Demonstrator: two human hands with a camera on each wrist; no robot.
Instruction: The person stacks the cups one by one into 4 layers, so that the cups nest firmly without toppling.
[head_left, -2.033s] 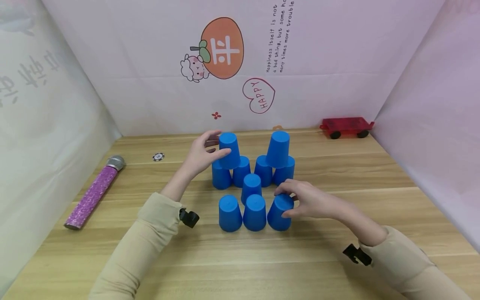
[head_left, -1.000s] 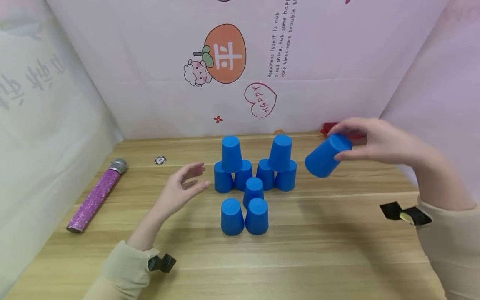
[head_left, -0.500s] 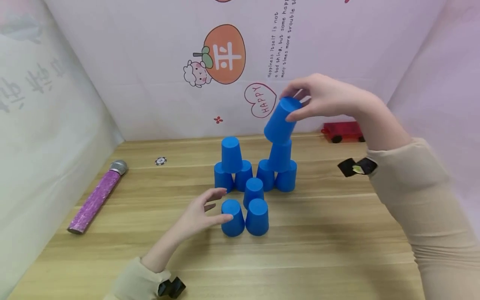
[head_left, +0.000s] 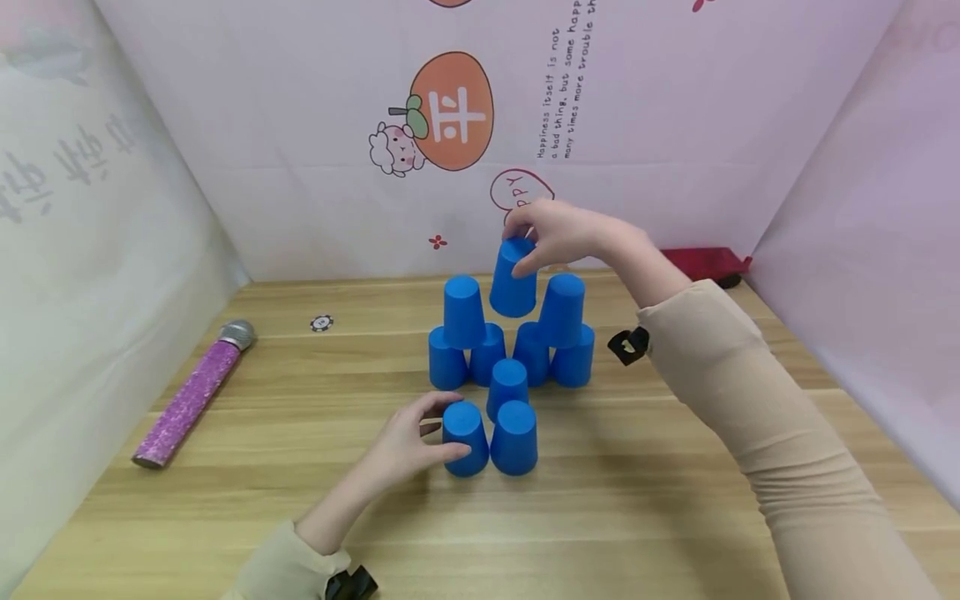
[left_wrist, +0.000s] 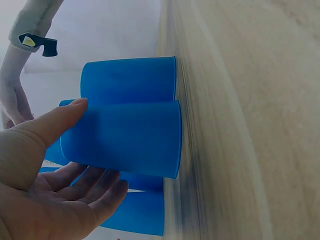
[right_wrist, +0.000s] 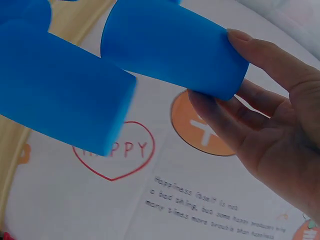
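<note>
In the head view, my right hand (head_left: 558,233) pinches an upside-down blue cup (head_left: 513,287) near its base, above the gap between two raised cups. The left raised cup (head_left: 464,312) and the right raised cup (head_left: 562,312) each rest across a pair of cups at the back. My left hand (head_left: 408,442) curls round the front-left cup (head_left: 462,429) on the table, its thumb across the near side. In the left wrist view the thumb (left_wrist: 65,117) lies along that cup (left_wrist: 125,140). Beside it stand another front cup (head_left: 514,442) and one behind (head_left: 508,383).
A purple glittery microphone (head_left: 187,400) lies at the left of the wooden table (head_left: 600,533). A poker chip (head_left: 322,322) lies at the back left. Behind the right forearm sits a red toy cart (head_left: 708,262), close to the printed back wall (head_left: 300,208).
My right hand took the front-right cup off the table, lifted it to the right, then brought it over the back stacks. My left hand left the raised left cup and came to the front-left cup.
</note>
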